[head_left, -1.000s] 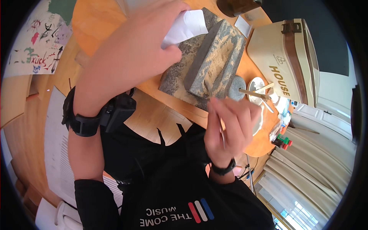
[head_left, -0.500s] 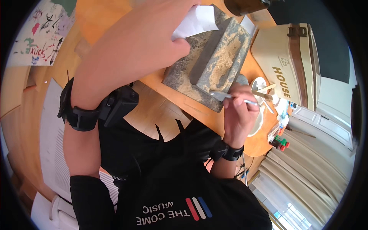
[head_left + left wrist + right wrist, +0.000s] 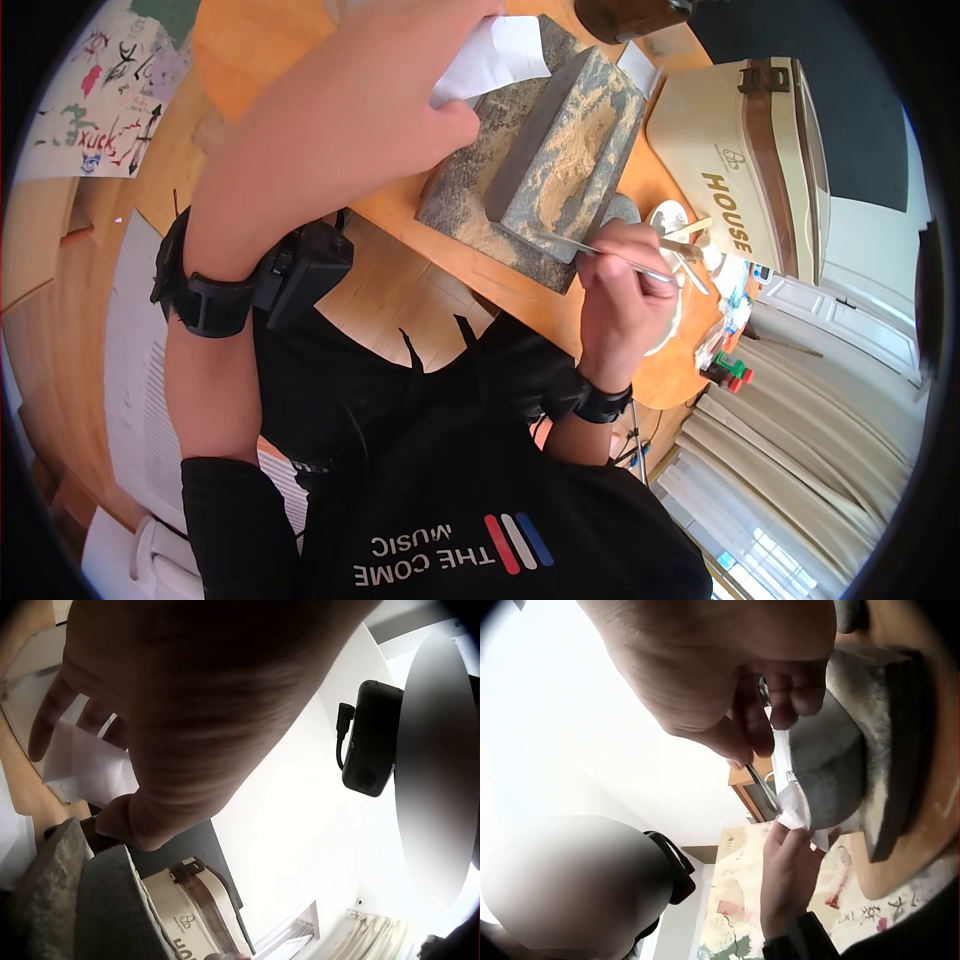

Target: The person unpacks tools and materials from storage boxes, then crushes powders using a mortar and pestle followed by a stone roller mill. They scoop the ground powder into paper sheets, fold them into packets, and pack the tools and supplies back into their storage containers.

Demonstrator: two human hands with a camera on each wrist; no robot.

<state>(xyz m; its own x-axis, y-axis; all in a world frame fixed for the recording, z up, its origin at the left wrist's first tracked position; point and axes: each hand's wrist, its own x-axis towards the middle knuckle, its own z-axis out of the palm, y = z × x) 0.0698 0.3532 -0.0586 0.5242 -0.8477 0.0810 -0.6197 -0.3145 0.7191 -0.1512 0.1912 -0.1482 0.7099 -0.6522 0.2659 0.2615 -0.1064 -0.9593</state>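
A crumpled white paper [image 3: 495,58] is pinched by my left hand [image 3: 405,110] over the back-left part of a grey slab [image 3: 455,190]. On that slab lies a grey block [image 3: 530,150], its top strewn with tan powder [image 3: 575,150]. My right hand [image 3: 622,300] grips a thin metal tool [image 3: 645,269], whose tip reaches the block's near end. The left wrist view shows the paper [image 3: 86,761] between the fingers and thumb of the left hand [image 3: 180,712]. In the right wrist view the tool [image 3: 761,784] projects from the right hand [image 3: 735,682].
Right of the block stand a cream case [image 3: 700,150] marked HOUSE, a round grey stone [image 3: 621,208] and a white dish [image 3: 668,216] with sticks near it. A dark container [image 3: 625,18] is at the back. The wooden table's near edge [image 3: 540,315] runs before the body.
The right hand turned and moved slightly right from its earlier place, the tool now crossing the block's near end. Its tip shifted slightly since the last frame. The left hand still holds the paper.
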